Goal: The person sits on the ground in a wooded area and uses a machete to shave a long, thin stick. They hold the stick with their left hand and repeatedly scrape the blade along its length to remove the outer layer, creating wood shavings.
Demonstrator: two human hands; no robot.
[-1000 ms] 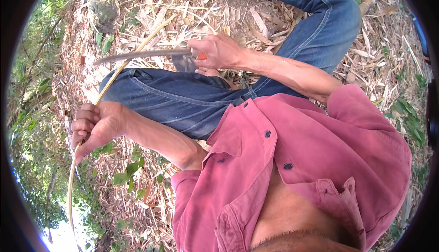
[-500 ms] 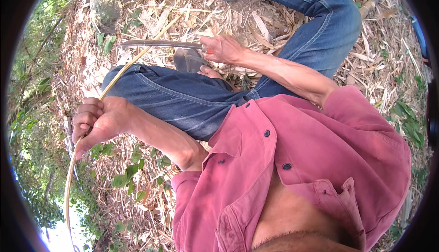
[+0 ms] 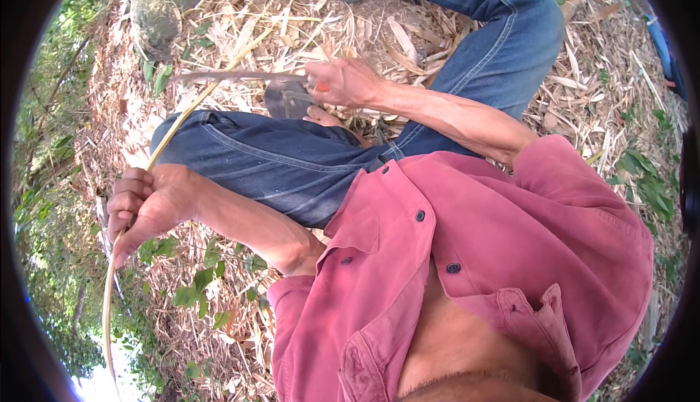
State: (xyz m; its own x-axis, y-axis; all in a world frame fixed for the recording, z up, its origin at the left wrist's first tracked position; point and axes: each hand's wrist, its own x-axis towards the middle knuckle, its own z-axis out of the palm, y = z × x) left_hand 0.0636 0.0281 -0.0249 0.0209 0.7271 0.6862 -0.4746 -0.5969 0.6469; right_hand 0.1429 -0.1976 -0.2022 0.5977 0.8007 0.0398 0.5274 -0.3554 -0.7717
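Note:
My left hand (image 3: 142,209) is wrapped round a long pale strip (image 3: 191,109), which looks like split bamboo or cane. The strip slants up across my bent knee, and its tail end bows down toward the lower left. In my right hand (image 3: 339,82) is a knife (image 3: 237,75) with a long dark blade, blurred by motion. A bit of orange shows at the grip; most of the handle is hidden by my fingers. The blade points left and crosses the strip beyond my knee, seemingly touching it.
My legs in blue jeans (image 3: 284,150) are folded under the work, with a dark sandal (image 3: 288,100) by the knife. A mossy rounded rock or stump (image 3: 164,8) stands at the upper left. Dry leaves and shavings (image 3: 397,37) litter the ground; green plants (image 3: 200,279) grow nearby.
The knife and my right hand have shifted slightly left. The whole view has drifted a little; my left hand keeps its grip on the strip.

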